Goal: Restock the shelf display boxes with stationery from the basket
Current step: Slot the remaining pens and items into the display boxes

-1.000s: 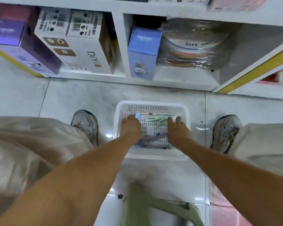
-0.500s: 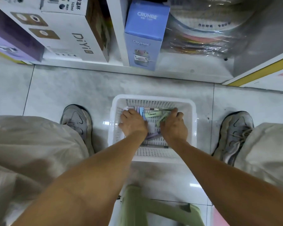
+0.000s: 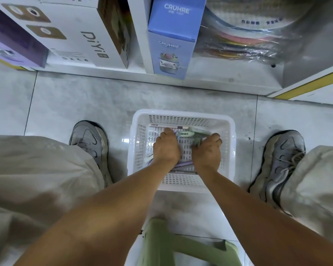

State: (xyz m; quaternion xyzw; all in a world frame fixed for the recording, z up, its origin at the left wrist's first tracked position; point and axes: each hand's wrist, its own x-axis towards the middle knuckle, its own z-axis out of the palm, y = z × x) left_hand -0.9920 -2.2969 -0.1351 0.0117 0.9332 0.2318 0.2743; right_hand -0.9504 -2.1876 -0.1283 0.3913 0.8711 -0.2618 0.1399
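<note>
There is one view only, from a wide-angle camera worn on the person's head, looking steeply down and slightly forward. Both forearms run up from the near edge to the white basket (image 3: pixel 183 114) on the floor (image 3: pixel 81 100), close below at the middle of the frame. A shoe sits at each side, and a green stool (image 3: pixel 183 246) lies nearest. The bottom shelf (image 3: pixel 219 73) crosses the far edge, its lines bowed by the lens.
</note>
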